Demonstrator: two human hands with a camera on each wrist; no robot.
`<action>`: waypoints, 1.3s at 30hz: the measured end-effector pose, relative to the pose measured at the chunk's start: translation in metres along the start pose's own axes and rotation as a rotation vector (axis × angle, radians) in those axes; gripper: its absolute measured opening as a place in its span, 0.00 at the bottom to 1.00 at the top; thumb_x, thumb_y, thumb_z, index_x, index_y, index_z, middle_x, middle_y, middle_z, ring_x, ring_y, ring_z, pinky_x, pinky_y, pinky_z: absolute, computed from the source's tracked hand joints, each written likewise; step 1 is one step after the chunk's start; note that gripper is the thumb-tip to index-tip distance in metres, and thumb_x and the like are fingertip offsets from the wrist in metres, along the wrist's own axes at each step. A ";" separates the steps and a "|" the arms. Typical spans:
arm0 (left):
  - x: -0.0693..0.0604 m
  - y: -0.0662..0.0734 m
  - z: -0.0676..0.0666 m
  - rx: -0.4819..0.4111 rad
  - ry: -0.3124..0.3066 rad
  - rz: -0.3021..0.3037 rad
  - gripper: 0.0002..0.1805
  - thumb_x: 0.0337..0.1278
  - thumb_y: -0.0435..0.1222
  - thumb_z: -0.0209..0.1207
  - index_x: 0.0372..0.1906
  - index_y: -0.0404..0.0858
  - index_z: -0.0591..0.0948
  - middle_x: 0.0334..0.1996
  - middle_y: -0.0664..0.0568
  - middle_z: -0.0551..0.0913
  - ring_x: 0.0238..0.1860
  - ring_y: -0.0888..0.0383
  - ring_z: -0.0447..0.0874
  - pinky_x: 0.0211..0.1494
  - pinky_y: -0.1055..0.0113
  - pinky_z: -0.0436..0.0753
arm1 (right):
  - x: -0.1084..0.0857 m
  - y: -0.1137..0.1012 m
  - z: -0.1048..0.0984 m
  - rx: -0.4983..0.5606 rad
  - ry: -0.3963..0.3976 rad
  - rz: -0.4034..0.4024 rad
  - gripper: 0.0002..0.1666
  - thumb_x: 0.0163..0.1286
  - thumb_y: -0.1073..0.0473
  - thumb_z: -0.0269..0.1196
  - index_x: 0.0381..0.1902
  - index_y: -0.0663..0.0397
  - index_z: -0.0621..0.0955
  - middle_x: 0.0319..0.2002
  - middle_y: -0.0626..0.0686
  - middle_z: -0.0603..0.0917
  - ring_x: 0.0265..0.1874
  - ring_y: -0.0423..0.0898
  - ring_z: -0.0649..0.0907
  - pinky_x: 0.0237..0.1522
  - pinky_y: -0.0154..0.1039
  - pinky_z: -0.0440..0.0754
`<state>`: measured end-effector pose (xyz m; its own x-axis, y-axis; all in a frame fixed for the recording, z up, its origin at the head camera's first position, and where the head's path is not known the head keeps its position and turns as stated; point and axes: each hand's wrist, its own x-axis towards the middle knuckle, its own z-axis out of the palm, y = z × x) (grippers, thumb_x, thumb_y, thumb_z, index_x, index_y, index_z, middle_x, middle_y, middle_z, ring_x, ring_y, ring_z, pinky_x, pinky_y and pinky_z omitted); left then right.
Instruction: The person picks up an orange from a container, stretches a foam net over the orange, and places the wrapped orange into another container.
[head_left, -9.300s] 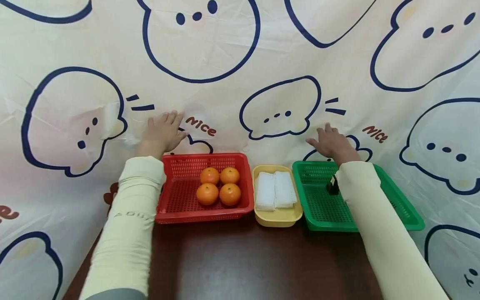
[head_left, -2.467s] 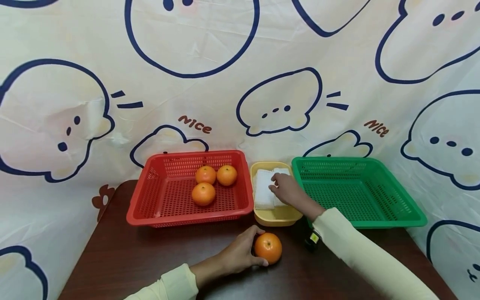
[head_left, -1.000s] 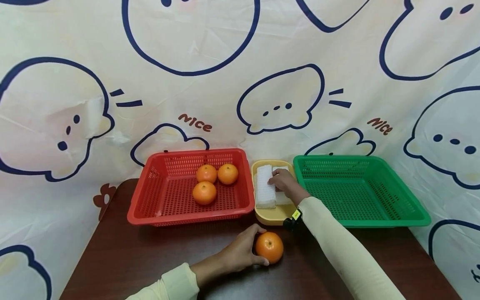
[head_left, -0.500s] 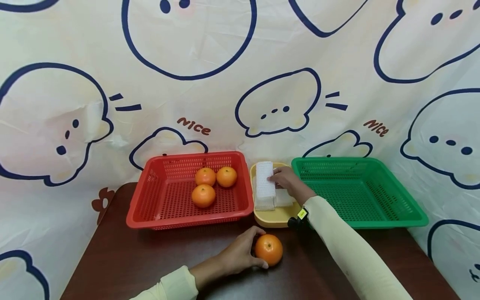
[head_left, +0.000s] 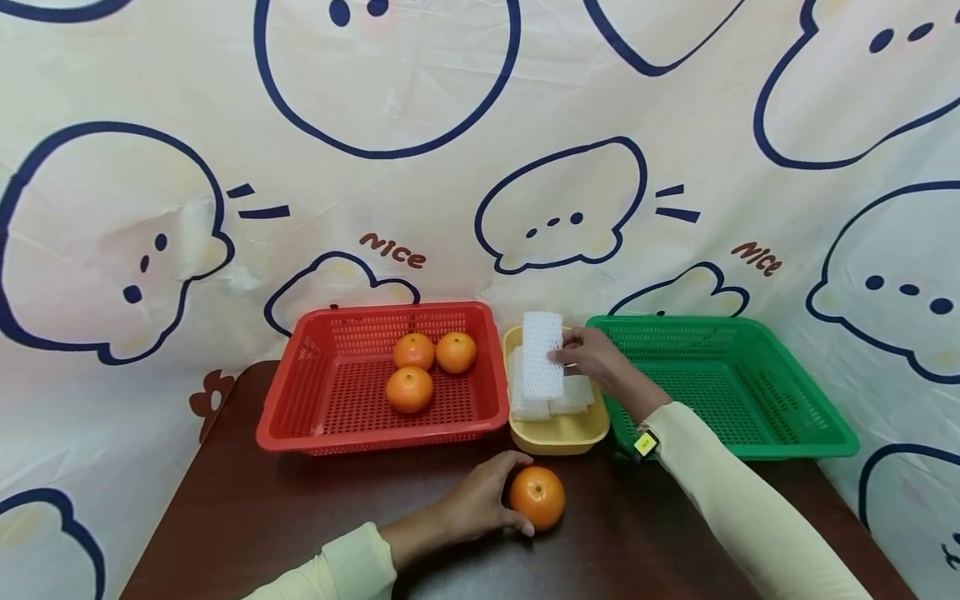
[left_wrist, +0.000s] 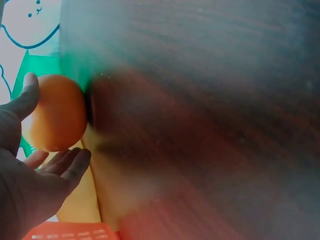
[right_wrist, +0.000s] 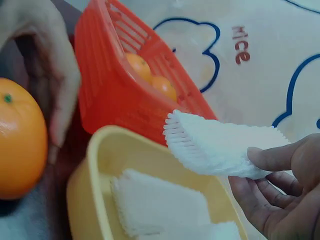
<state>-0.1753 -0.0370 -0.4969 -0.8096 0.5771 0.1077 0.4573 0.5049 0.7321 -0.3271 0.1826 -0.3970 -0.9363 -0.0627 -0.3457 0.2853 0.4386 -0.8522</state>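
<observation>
My left hand [head_left: 480, 500] holds an orange [head_left: 537, 497] on the dark table, thumb on its near side and fingers on its far side. In the left wrist view the orange [left_wrist: 57, 112] sits between thumb and fingers. My right hand [head_left: 603, 362] pinches a flat white foam fruit net [head_left: 542, 354] by its right edge, raised over the yellow tub [head_left: 558, 437]. The right wrist view shows the thumb on top of the foam net [right_wrist: 220, 145] and fingers beneath. More white foam nets [right_wrist: 160, 202] lie in the tub.
Left of the tub stands a red basket [head_left: 382, 437] with 3 oranges [head_left: 409, 390] in it. A green basket [head_left: 720, 417] is to the tub's right, partly behind my right forearm. A patterned white sheet [head_left: 435, 200] hangs behind. The brown table [head_left: 315, 508] extends in front.
One orange has left the red basket for the table, under my left hand. My right hand has reached into the tub and lifted a foam net from it.
</observation>
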 end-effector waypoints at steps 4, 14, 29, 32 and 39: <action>0.002 0.004 -0.005 -0.018 -0.004 -0.005 0.46 0.38 0.43 0.83 0.65 0.35 0.74 0.62 0.45 0.80 0.63 0.49 0.79 0.69 0.57 0.78 | -0.016 -0.003 -0.001 -0.024 -0.002 -0.021 0.26 0.72 0.61 0.67 0.63 0.63 0.73 0.53 0.59 0.78 0.46 0.50 0.81 0.61 0.52 0.83; 0.004 0.032 -0.044 -0.343 0.187 -0.050 0.21 0.64 0.42 0.68 0.57 0.40 0.77 0.49 0.49 0.85 0.44 0.56 0.84 0.48 0.68 0.84 | -0.056 -0.009 0.000 -0.041 -0.038 -0.175 0.26 0.69 0.57 0.70 0.58 0.64 0.74 0.49 0.59 0.80 0.41 0.48 0.82 0.52 0.45 0.87; 0.022 0.062 -0.093 -0.506 0.407 -0.224 0.19 0.65 0.34 0.67 0.57 0.33 0.81 0.46 0.42 0.86 0.42 0.55 0.84 0.47 0.66 0.88 | -0.106 -0.010 0.028 -0.033 -0.111 -0.286 0.18 0.65 0.62 0.73 0.46 0.60 0.77 0.38 0.55 0.84 0.36 0.47 0.81 0.43 0.37 0.87; 0.023 0.063 -0.094 -0.502 0.404 -0.226 0.16 0.61 0.31 0.69 0.52 0.32 0.84 0.40 0.42 0.88 0.38 0.57 0.83 0.42 0.70 0.86 | -0.109 -0.009 0.029 -0.048 -0.102 -0.309 0.18 0.64 0.61 0.73 0.46 0.60 0.77 0.39 0.56 0.83 0.37 0.48 0.81 0.44 0.38 0.87; 0.025 0.066 -0.094 -0.485 0.433 -0.195 0.11 0.57 0.26 0.70 0.46 0.31 0.87 0.36 0.42 0.90 0.35 0.58 0.85 0.40 0.71 0.86 | -0.111 -0.007 0.028 -0.045 -0.114 -0.324 0.18 0.64 0.62 0.74 0.45 0.60 0.77 0.38 0.56 0.83 0.38 0.48 0.81 0.44 0.38 0.86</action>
<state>-0.2004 -0.0496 -0.3829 -0.9811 0.1447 0.1284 0.1525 0.1702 0.9735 -0.2197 0.1612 -0.3633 -0.9472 -0.3036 -0.1035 -0.0349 0.4184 -0.9076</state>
